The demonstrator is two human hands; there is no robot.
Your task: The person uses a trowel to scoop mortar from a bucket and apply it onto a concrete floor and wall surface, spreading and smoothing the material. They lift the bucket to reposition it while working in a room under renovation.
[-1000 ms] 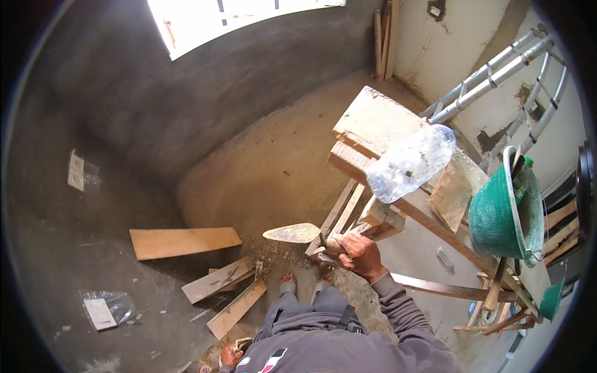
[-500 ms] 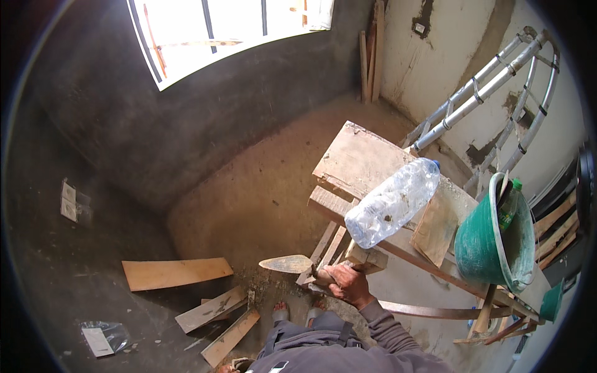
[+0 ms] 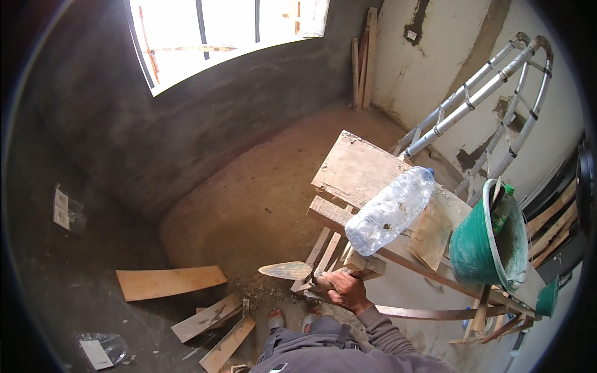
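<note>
My right hand point(image 3: 349, 292) is closed round the handle of a pointed trowel point(image 3: 286, 270), whose smeared blade points left. It is beside the block end of a rough wooden trestle point(image 3: 367, 266). Just beyond the hand, a big clear plastic bottle point(image 3: 392, 211) with a blue cap lies on its side across the scaffold boards point(image 3: 357, 165). To its right a green bucket point(image 3: 469, 248) stands on the boards, with a green-capped bottle point(image 3: 502, 208) inside it. My left hand cannot be made out at the lower edge.
An aluminium ladder point(image 3: 466, 102) leans at the right wall. Loose planks point(image 3: 171, 283) lie at the lower left, near a clear plastic wrapper point(image 3: 102, 351). A barred window point(image 3: 230, 31) opens in the dark wall. A smaller green container point(image 3: 547, 297) is at the far right.
The view has shifted slightly, moving most of the scene a little left and down. My right hand keeps its grip on the trowel, whose blade still points left.
</note>
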